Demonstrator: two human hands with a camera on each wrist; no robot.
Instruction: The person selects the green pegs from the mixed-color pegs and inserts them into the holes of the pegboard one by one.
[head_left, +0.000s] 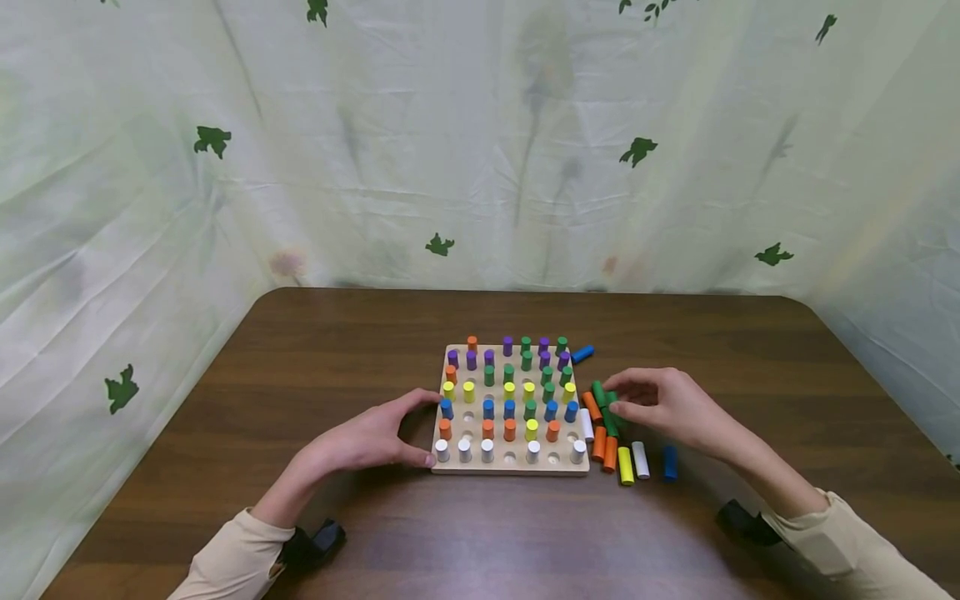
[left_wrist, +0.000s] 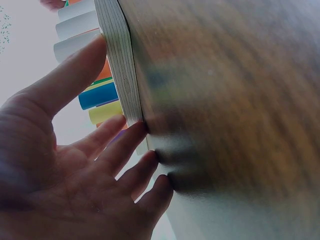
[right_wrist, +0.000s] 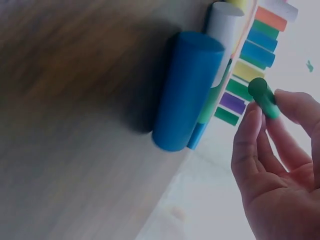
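A pale wooden pegboard lies on the table, with rows of white, orange, blue, yellow, green and purple pegs standing in its holes. Several holes show bare, some in the front rows. My left hand rests at the board's left edge, its thumb against the near corner and its fingers loosely extended along the side. To the right of the board, my right hand pinches a green peg between thumb and fingers, above the loose pegs. In the right wrist view, that peg is tilted and clear of the table.
Loose pegs lie along the board's right side: orange pegs, a yellow peg, a white peg and green ones. A blue peg lies farther right, another blue peg by the far right corner. Patterned fabric hangs behind the table.
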